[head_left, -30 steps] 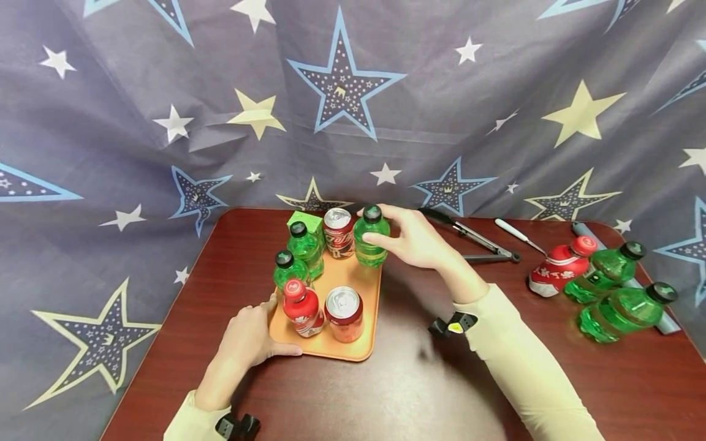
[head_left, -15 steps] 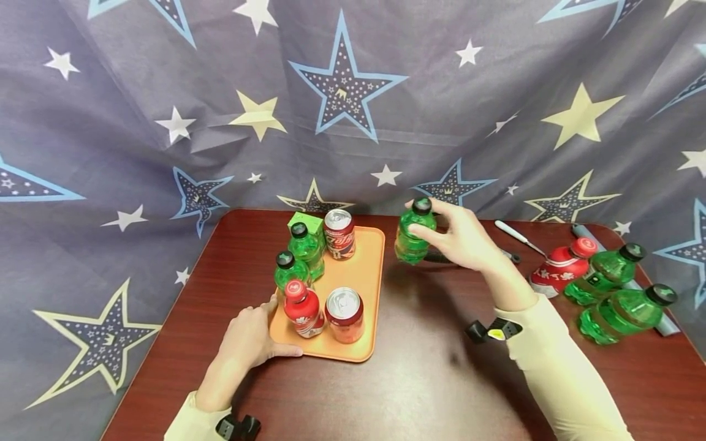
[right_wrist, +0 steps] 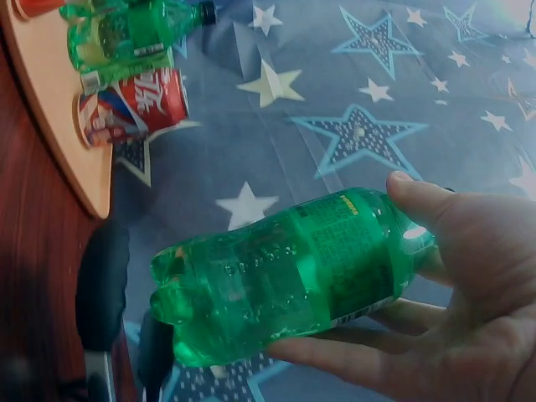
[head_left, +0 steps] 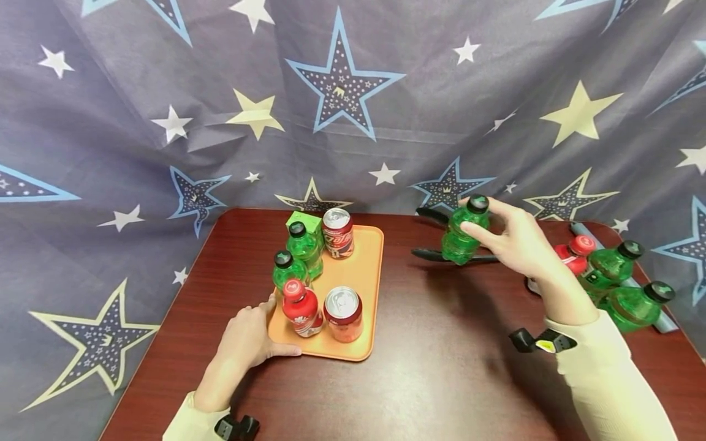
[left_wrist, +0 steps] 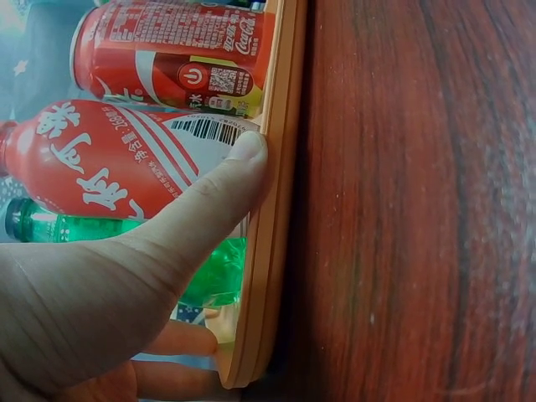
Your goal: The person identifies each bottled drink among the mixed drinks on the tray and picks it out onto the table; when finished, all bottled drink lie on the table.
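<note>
My right hand [head_left: 518, 236] grips a green soda bottle [head_left: 462, 236] with a black cap near its top. In the right wrist view the bottle [right_wrist: 276, 276] is tilted and its base is off the table. My left hand [head_left: 248, 334] holds the near-left corner of an orange tray [head_left: 366, 294], thumb [left_wrist: 209, 197] along the rim and fingers round the side. On the tray stand two green bottles [head_left: 304, 250], a red bottle [head_left: 302, 309], a can [head_left: 343, 315] at the front, another can [head_left: 338, 236] at the back and a green box [head_left: 300, 218].
Tongs with black tips [head_left: 430, 254] lie beneath and behind the held bottle. At the right, a red bottle [head_left: 576, 252] and two green bottles [head_left: 634, 306] lie on the table beside a grey bar [head_left: 667, 323]. A star-patterned cloth [head_left: 353, 122] hangs behind the table.
My right hand has lifted the green bottle off the tray's back right and carried it rightward, over the tongs. The left hand and tray have stayed in place.
</note>
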`<move>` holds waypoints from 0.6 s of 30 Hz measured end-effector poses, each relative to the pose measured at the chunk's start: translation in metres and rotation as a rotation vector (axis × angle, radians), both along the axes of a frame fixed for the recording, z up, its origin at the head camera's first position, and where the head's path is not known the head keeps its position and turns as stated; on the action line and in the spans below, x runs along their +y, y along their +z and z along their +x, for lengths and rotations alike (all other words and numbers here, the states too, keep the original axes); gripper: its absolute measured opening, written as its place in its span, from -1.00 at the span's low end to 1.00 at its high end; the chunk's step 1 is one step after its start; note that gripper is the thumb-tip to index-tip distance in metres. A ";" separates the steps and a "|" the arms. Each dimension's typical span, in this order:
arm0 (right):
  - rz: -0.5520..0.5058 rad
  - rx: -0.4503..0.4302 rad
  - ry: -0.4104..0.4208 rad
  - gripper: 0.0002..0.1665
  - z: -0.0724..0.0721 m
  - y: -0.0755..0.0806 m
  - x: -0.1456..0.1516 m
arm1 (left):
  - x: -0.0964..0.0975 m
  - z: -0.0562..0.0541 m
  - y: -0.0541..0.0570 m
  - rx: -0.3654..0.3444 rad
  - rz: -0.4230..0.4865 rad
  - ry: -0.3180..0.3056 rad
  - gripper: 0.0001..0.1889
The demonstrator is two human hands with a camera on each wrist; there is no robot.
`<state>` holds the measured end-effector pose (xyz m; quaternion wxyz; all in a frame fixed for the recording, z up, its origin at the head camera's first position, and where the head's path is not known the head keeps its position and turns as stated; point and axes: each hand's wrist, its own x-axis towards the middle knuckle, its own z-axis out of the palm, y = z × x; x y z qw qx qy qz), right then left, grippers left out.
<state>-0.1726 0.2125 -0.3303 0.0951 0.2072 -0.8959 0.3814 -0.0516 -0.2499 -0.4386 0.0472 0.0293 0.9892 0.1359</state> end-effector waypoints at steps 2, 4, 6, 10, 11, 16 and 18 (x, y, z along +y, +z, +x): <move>-0.010 -0.010 -0.006 -0.52 0.003 0.000 0.008 | 0.000 0.000 0.000 0.003 -0.003 -0.002 0.35; -0.018 -0.011 -0.015 -0.52 0.006 0.000 0.016 | 0.000 0.000 0.000 0.009 -0.005 -0.003 0.35; -0.023 0.002 -0.032 -0.53 0.008 0.000 0.023 | 0.000 0.001 0.000 0.015 -0.007 -0.004 0.34; -0.008 0.011 -0.087 -0.56 0.016 -0.001 0.036 | 0.001 0.001 0.000 0.019 -0.003 -0.006 0.34; 0.002 0.013 -0.096 -0.56 0.018 -0.001 0.040 | 0.001 0.001 0.000 0.019 -0.001 -0.006 0.34; 0.046 0.007 -0.170 -0.55 0.031 -0.004 0.060 | 0.001 0.001 0.000 0.014 0.003 -0.003 0.34; 0.065 0.014 -0.199 -0.54 0.036 -0.006 0.069 | 0.001 0.002 -0.001 0.011 0.002 -0.002 0.35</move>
